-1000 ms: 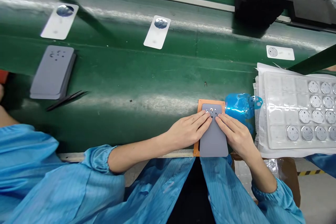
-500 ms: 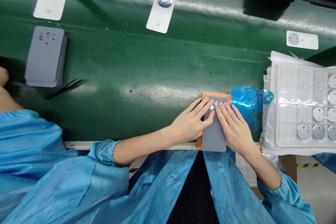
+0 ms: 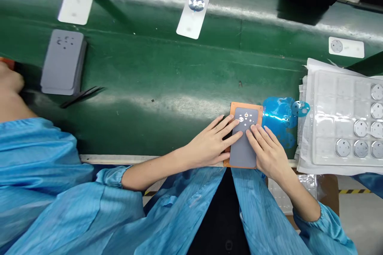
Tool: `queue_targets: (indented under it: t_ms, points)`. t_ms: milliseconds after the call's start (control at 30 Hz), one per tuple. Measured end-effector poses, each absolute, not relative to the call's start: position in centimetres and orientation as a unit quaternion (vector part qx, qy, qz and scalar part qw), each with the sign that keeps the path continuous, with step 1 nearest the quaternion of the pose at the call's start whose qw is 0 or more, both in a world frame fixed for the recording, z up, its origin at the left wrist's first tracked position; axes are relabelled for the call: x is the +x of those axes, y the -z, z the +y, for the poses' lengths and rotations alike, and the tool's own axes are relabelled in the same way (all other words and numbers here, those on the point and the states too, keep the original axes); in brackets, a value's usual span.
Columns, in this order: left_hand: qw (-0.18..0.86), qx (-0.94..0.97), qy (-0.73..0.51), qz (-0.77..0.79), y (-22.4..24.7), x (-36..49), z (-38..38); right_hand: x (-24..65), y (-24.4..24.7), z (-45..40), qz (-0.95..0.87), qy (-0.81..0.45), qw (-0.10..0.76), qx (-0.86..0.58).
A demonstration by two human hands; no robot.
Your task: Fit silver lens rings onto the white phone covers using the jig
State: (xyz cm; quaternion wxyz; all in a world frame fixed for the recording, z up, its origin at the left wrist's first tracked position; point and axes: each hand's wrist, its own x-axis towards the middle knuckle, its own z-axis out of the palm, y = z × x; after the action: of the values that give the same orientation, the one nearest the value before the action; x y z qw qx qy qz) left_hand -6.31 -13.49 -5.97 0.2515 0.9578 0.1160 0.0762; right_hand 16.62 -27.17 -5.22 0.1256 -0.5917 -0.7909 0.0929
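Observation:
A grey phone back panel (image 3: 243,147) with several small holes near its top lies on an orange fixture plate (image 3: 234,104) at the bench's front edge. My left hand (image 3: 212,141) lies over the panel's left side, fingers spread and fingertips touching it. From the right, my right hand (image 3: 267,149) rests its outstretched fingers on the panel's edge and surface. Both hands are open, palms down. Beside the plate, blue film pieces with holes (image 3: 278,111) overlap on the green bench.
At right, a clear compartment tray (image 3: 326,105) holds several round metal discs. White cards with round pieces (image 3: 191,24) lie along the back. A stack of grey panels (image 3: 62,63) and black tweezers (image 3: 82,96) are at left, near another person's hand (image 3: 10,79).
My hands have slid down the panel, uncovering its holes, and my left fingers have spread. The view has shifted slightly left. The other person's hand at left shows more, beside something orange.

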Motion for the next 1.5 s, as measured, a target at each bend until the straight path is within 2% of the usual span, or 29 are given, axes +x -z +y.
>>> queue_targets:
  t_ms: [100,233,333,467,600,733,833,933,1000,1100,1167,1267,1400,1500]
  points:
    - [0.342,0.924,-0.115,0.124,5.1,-6.0,-11.5,16.8,4.5,-27.1,-0.767,-0.123,0.27,-0.569]
    - [0.457,0.827,-0.257,0.201,2.9,-3.7,-10.2,16.9,4.0,-26.5,-0.574,-0.23,0.551,-0.561]
    - [0.508,0.778,-0.318,0.188,1.1,-1.6,-10.6,17.6,4.7,-25.6,-0.427,-0.295,0.647,-0.559]
    - [0.478,0.786,-0.372,0.124,0.1,0.1,-11.4,19.3,5.9,-24.9,-0.36,-0.371,0.648,-0.559]
    - [0.445,0.795,-0.395,0.118,0.5,0.6,-11.5,19.5,6.4,-24.9,-0.368,-0.357,0.643,-0.569]
    - [0.512,0.739,-0.399,0.183,0.9,1.1,-11.6,17.1,6.3,-23.8,-0.428,-0.242,0.654,-0.574]
    - [0.588,0.669,-0.399,0.22,0.5,2.1,-10.5,15.6,4.6,-20.5,-0.382,-0.174,0.705,-0.571]
    - [0.629,0.642,-0.385,0.209,-0.4,3.1,-6.3,16.4,1.5,-14.6,-0.327,-0.191,0.753,-0.538]
    - [0.598,0.668,-0.391,0.209,-0.8,3.4,-1.7,18.1,-0.2,-10.2,-0.324,-0.249,0.757,-0.509]
    - [0.427,0.717,-0.401,0.377,-0.3,3.6,6.3,20.4,-0.9,-6.0,-0.265,-0.412,0.681,-0.545]
    - [0.321,0.736,-0.299,0.516,0.9,3.8,10.8,20.4,-0.2,-6.0,-0.23,-0.488,0.616,-0.574]
    - [0.311,0.724,-0.266,0.556,3.1,3.8,14.8,19.0,0.9,-9.9,-0.227,-0.503,0.595,-0.584]
    - [0.337,0.71,-0.297,0.543,5.6,3.3,17.3,20.6,-0.2,-18.9,-0.354,-0.423,0.564,-0.615]
    - [0.366,0.7,-0.307,0.53,7.4,2.9,19.6,26.2,-1.7,-25.6,-0.454,-0.213,0.443,-0.743]
